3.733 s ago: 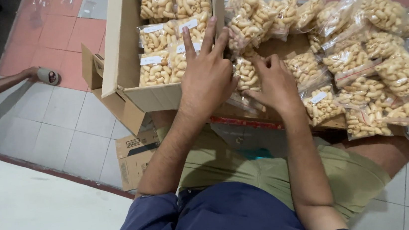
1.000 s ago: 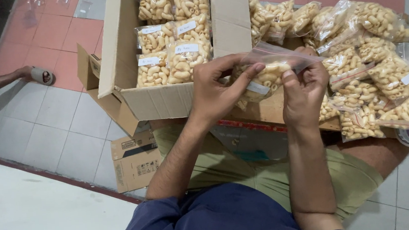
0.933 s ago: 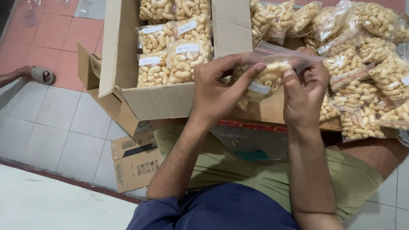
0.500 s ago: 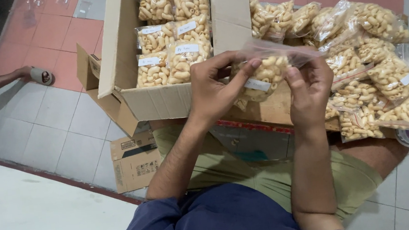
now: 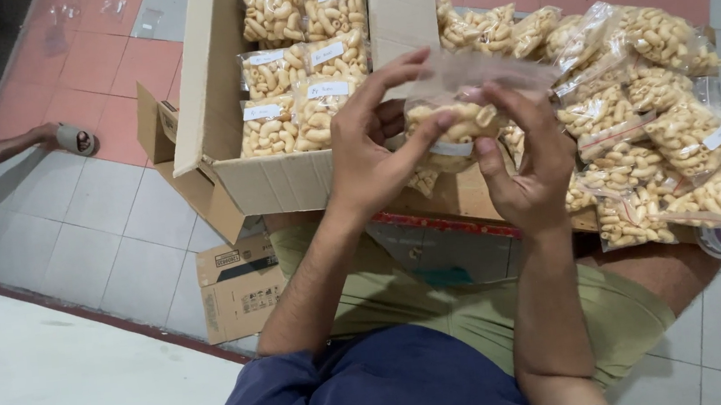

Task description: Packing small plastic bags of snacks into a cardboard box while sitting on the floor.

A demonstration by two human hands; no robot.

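Left hand [image 5: 373,153] and right hand [image 5: 529,169] pinch one clear plastic bag of pale curled snacks [image 5: 457,105] just right of the open brown cardboard box [image 5: 279,179] — six like bags visible inside; loose bags [image 5: 644,122] farther right, uncounted.

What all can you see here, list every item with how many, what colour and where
held snack bag: one, clear with pale yellow snacks, between both hands
boxed snack bags: about six showing, same kind, in the box
cardboard box: one, brown, open, upper middle
loose snack bags: a pile, too many to count, right of the box
flat cartons: brown, on the floor under the box
another person's hand: far left, on a small roll
left hand: holds the bag
right hand: holds the bag
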